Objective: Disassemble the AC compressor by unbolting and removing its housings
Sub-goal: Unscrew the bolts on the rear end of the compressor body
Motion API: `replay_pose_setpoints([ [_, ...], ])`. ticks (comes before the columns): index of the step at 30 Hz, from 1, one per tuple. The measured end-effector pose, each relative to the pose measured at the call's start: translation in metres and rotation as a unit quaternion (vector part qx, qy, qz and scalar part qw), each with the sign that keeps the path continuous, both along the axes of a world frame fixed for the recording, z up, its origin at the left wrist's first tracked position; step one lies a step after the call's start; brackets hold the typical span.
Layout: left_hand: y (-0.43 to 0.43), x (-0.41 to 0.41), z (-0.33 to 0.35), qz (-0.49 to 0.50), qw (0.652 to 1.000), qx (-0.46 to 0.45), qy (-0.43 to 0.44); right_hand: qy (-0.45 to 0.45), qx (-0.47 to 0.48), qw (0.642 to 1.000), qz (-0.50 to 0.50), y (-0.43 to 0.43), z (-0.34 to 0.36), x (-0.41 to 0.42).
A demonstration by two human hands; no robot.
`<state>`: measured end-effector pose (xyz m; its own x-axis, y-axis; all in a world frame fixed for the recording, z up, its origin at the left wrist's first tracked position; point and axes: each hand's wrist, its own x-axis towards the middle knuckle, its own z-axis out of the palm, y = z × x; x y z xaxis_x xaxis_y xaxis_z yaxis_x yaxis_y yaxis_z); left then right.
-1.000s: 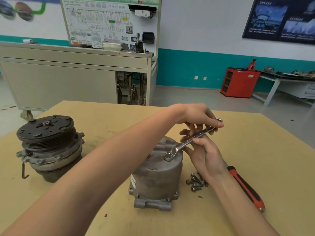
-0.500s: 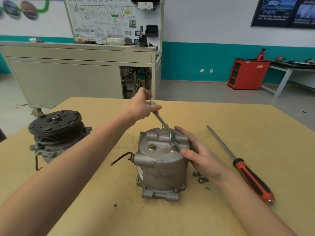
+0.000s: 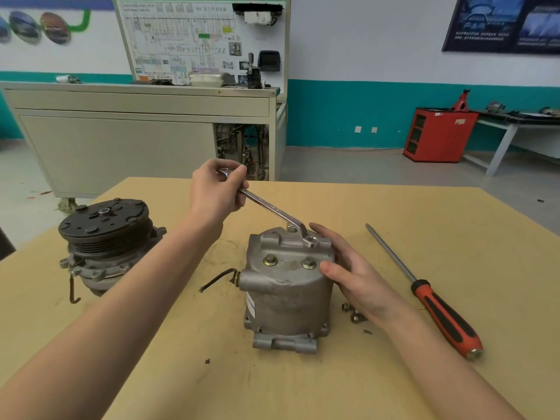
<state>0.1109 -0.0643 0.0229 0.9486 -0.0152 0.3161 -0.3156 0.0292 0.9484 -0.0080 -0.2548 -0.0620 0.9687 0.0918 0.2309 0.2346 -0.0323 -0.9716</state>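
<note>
gripping the wrench (image 3: 266, 207) handle, the left hand (image 3: 216, 192) sits up-left of the housing (image 3: 288, 286) mid-table; its ring end slants down-right onto the top, right hand (image 3: 348, 268) flat, bracing the housing.

text: none legible | wall diagram board (image 3: 181, 40) print too small (poster likewise)

Dull grey compressor housing (image 3: 288, 292) under right hand (image 3: 354, 274), two brass-toned bolts (image 3: 269, 261) on top, white-blue label on its side. Shiny silver wrench (image 3: 266, 207) in left hand (image 3: 215, 192). Right of right hand: screwdriver (image 3: 436, 307), red-orange handle with black grip patches, steel shank. Left of left arm: black grooved clutch pulley (image 3: 104, 222). Mustard-yellow table (image 3: 394, 207).
</note>
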Motion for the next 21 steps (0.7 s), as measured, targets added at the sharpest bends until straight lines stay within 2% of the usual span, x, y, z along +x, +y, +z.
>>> replay_pose_setpoints([
  [12,0.003,-0.007,-0.018,-0.005,0.996,-0.019,-0.092,-0.029,-0.036,0.997,-0.060,0.015,0.018,0.000],
  [17,0.013,-0.012,-0.029,0.052,0.992,0.047,-0.103,-0.023,-0.014,0.999,-0.044,0.013,0.019,-0.003],
  [21,0.026,-0.022,-0.031,0.106,0.977,0.129,-0.134,-0.019,0.011,0.999,-0.041,0.016,0.018,-0.003],
])
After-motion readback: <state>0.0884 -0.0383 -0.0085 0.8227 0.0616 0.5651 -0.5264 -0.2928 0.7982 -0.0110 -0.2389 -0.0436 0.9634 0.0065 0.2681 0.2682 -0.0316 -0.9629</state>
